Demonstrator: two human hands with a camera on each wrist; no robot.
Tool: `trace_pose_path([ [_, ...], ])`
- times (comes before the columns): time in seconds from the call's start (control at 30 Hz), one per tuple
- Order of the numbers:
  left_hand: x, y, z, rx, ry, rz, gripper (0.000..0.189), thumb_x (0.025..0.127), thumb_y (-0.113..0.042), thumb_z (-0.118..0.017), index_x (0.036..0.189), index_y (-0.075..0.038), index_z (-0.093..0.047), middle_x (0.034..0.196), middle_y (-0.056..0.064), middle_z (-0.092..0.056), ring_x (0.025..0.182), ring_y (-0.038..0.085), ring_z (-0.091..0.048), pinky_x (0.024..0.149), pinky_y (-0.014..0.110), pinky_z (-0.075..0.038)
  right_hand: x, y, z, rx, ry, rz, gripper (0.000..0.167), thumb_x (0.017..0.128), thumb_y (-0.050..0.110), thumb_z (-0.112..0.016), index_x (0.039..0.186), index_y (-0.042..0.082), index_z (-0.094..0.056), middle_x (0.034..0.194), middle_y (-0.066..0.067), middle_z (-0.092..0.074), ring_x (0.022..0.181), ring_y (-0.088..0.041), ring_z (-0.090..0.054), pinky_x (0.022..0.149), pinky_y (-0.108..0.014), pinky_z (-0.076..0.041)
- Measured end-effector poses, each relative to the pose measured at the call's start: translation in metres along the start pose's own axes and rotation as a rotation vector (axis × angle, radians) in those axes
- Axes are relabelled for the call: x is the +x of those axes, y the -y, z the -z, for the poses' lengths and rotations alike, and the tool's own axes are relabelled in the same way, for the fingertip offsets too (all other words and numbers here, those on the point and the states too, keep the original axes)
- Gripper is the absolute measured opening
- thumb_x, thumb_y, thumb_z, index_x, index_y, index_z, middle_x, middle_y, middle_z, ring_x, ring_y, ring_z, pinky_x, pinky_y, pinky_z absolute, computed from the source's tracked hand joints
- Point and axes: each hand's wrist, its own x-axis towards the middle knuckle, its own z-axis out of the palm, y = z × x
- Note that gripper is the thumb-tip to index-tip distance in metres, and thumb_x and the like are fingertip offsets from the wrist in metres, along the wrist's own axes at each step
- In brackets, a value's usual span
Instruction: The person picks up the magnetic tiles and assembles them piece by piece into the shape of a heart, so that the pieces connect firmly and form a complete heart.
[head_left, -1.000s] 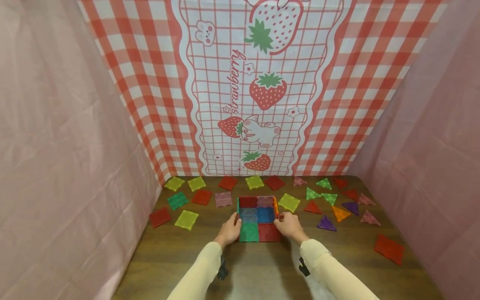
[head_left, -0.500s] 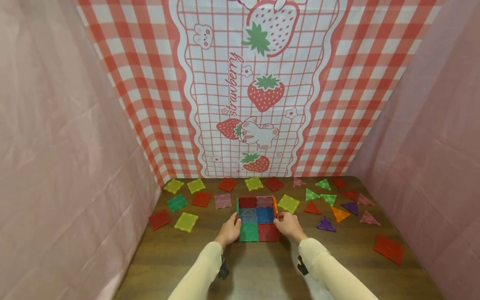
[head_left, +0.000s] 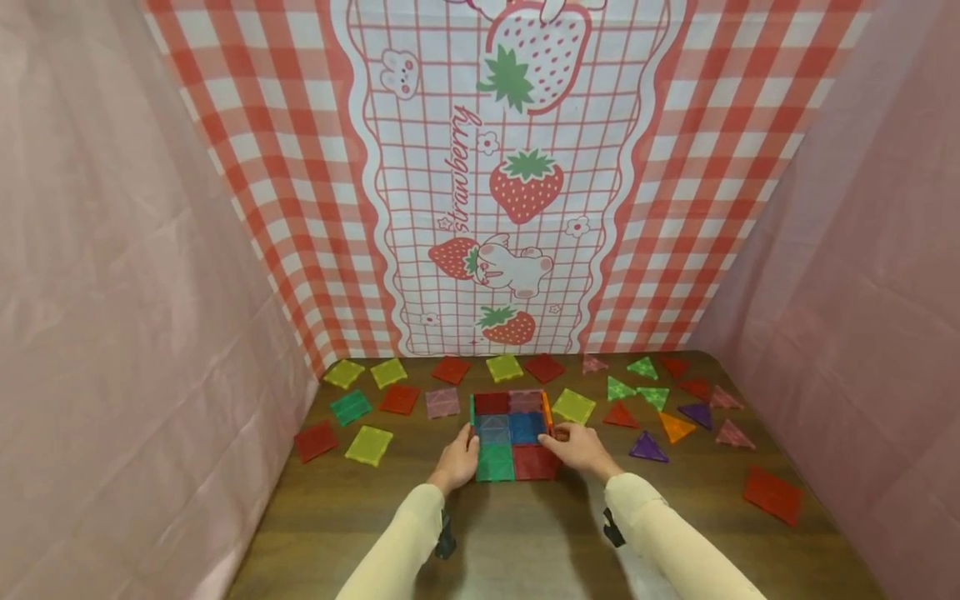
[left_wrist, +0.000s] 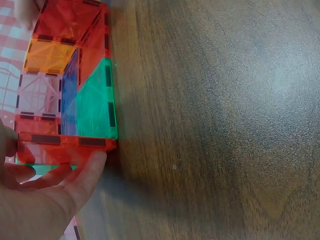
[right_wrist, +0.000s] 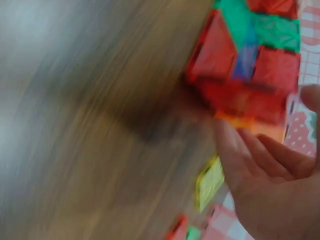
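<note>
An open-topped box of translucent magnetic tiles stands mid-table. Its base shows a green tile (head_left: 495, 462), a red tile (head_left: 534, 462), a blue tile (head_left: 525, 427) and a pale tile (head_left: 493, 429); red (head_left: 491, 403) and pink (head_left: 525, 401) tiles form the back wall. My left hand (head_left: 456, 462) rests its extended fingers on the outside of a red wall tile (left_wrist: 55, 150). At the opposite side is my right hand (head_left: 581, 450), thumb spread from the fingers beside another red wall tile (right_wrist: 245, 100). That view is blurred, so contact is hard to tell.
Square tiles, such as a yellow one (head_left: 369, 445) and a red one (head_left: 316, 440), lie left and behind the box. Several triangles, including a purple one (head_left: 648, 447), lie on the right, with a large red tile (head_left: 772, 493) nearer. A checked cloth (head_left: 517, 192) hangs behind.
The head view has shifted slightly. My right wrist has moved a little outward, to the right, and its thumb shows more over the box's edge. The left hand and box look the same.
</note>
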Motion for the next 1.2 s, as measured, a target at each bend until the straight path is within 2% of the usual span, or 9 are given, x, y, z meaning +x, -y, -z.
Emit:
trace_pose_path([
  [0.13,0.001,0.003,-0.001,0.002,0.000,-0.001,0.051,0.108,-0.019,-0.040,0.152,0.007,-0.036,0.149,0.031,-0.047,0.137,0.051,-0.045,0.114,0.060,-0.036,0.004,-0.023,0.031,-0.064,-0.141,0.000,0.055,0.097,0.044,-0.062,0.123,-0.004,-0.067,0.111,-0.021,-0.073,0.104,-0.040,-0.069,0.089,-0.053,-0.055],
  [0.27,0.000,0.003,-0.001,0.008,0.001,0.000,0.052,0.109,-0.021,-0.040,0.152,0.007,-0.036,0.149,0.031,-0.047,0.137,0.051,-0.045,0.114,0.060,-0.036,0.005,-0.057,0.084,-0.151,-0.236,-0.099,0.055,0.100,0.041,-0.052,0.125,-0.007,-0.061,0.119,-0.033,-0.065,0.108,-0.052,-0.062,0.088,-0.060,-0.052],
  [0.4,-0.001,0.003,0.000,0.003,0.009,-0.003,0.053,0.109,-0.025,-0.039,0.153,0.004,-0.036,0.150,0.030,-0.047,0.137,0.050,-0.045,0.115,0.060,-0.036,-0.006,-0.100,0.136,-0.197,-0.225,-0.277,0.064,0.100,0.041,-0.044,0.127,-0.015,-0.054,0.125,-0.044,-0.053,0.112,-0.063,-0.053,0.085,-0.067,-0.049],
  [0.53,-0.002,0.003,0.000,-0.003,0.019,-0.005,0.053,0.109,-0.026,-0.039,0.153,0.004,-0.036,0.150,0.030,-0.047,0.138,0.050,-0.045,0.114,0.059,-0.037,-0.029,-0.143,0.167,-0.207,-0.142,-0.507,0.084,0.098,0.046,-0.041,0.134,-0.029,-0.035,0.129,-0.058,-0.032,0.116,-0.074,-0.036,0.093,-0.074,-0.039],
  [0.67,-0.003,0.003,0.001,-0.005,0.009,-0.018,0.052,0.109,-0.025,-0.040,0.152,0.005,-0.038,0.148,0.031,-0.049,0.136,0.050,-0.047,0.113,0.060,-0.038,-0.068,-0.157,0.171,-0.195,-0.063,-0.702,0.094,0.097,0.044,-0.040,0.140,-0.034,-0.009,0.132,-0.062,-0.014,0.124,-0.075,-0.021,0.105,-0.076,-0.025],
  [0.83,-0.001,0.004,0.003,0.007,0.003,-0.027,0.052,0.109,-0.025,-0.040,0.152,0.004,-0.038,0.147,0.030,-0.050,0.135,0.050,-0.048,0.113,0.060,-0.038,-0.105,-0.162,0.165,-0.162,0.008,-0.820,0.098,0.102,0.050,-0.031,0.142,-0.031,0.006,0.137,-0.063,-0.001,0.130,-0.076,-0.009,0.113,-0.075,-0.014],
  [0.97,0.001,0.005,0.003,0.012,0.004,-0.024,0.052,0.109,-0.026,-0.039,0.153,0.003,-0.038,0.148,0.029,-0.050,0.136,0.050,-0.048,0.113,0.059,-0.038,-0.098,-0.193,0.160,-0.146,0.045,-0.836,0.098,0.103,0.053,-0.026,0.142,-0.029,0.011,0.140,-0.063,0.005,0.132,-0.077,-0.003,0.114,-0.076,-0.010],
  [1.07,0.001,0.005,0.003,0.010,0.005,-0.019,0.053,0.109,-0.027,-0.039,0.153,0.004,-0.038,0.148,0.029,-0.049,0.136,0.050,-0.048,0.113,0.059,-0.038,-0.088,-0.210,0.160,-0.169,0.034,-0.819,0.098,0.102,0.049,-0.036,0.142,-0.031,0.003,0.139,-0.062,-0.005,0.132,-0.077,-0.011,0.113,-0.076,-0.015],
  [1.2,0.000,0.006,0.003,0.013,0.016,-0.014,0.052,0.110,-0.025,-0.039,0.152,0.004,-0.037,0.149,0.030,-0.048,0.136,0.051,-0.047,0.113,0.061,-0.037,-0.084,-0.220,0.163,-0.187,0.003,-0.806,0.103,0.099,0.048,-0.048,0.141,-0.032,0.001,0.137,-0.062,-0.013,0.129,-0.076,-0.020,0.110,-0.075,-0.024],
])
